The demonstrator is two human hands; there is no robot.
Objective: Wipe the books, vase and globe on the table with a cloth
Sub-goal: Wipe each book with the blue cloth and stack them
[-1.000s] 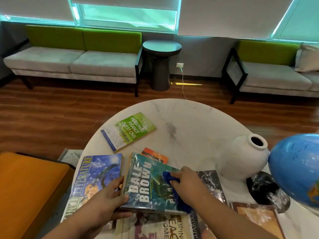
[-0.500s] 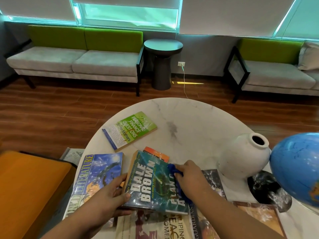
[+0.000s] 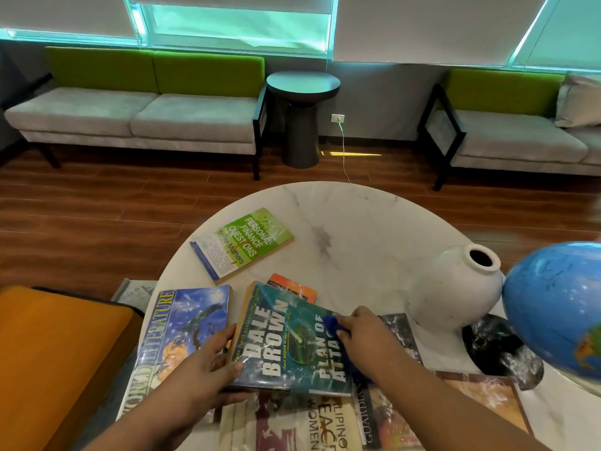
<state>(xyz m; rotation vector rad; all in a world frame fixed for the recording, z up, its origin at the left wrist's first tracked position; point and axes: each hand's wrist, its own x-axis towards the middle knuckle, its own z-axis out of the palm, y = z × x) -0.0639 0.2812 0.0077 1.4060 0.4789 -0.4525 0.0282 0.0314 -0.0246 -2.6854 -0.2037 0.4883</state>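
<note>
Lower centre of the frame: clasps the left edge of the Dale Brown paperback with the left grip, thumb on the cover. Presses a bunched blue cloth onto that cover with the right grip, fingers curled round it. At right on the marble counter, white vase just beside globe.

Right hand presses blue cloth on book.

Left hand pinches, thumb against fingers — right hand curled tight, knuckles up.
</note>
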